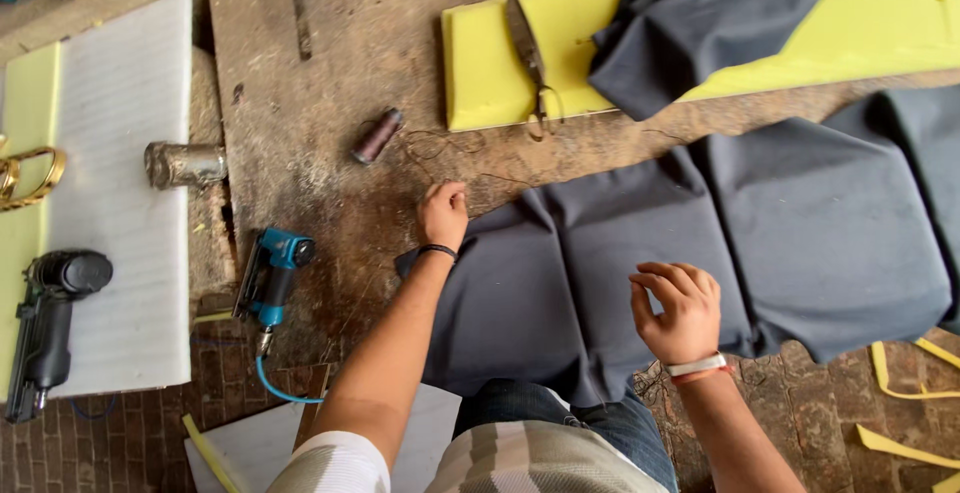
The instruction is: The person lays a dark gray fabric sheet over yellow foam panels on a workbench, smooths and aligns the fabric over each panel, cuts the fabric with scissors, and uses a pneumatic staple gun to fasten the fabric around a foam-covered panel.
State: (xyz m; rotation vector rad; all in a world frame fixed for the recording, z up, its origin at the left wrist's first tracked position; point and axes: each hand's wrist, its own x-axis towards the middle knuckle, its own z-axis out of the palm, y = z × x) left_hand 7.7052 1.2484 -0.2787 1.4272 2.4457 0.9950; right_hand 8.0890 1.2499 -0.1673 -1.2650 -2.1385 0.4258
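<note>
- Left hand [443, 215], fingers curled, presses down at the grey fabric's [700, 243] top edge.
- Right hand [678, 308] hovers above the fabric, loosely curled, grasping nothing visible.

A worn brown surface [330, 73] carries yellow foam [480, 63], grey cloth [800, 233], a thread spool [377, 136] and a blue stapler [270, 275]. Scissors [528, 53] rest on the foam. White foam [120, 203] lies left, bearing a metal can [185, 164].

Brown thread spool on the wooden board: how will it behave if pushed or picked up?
The thread spool lies on its side and looks cylindrical, so a sideways push would probably roll it. It seems small, likely light. Loose thread trails from it towards the scissors, so lifting may drag or snag it.
</note>
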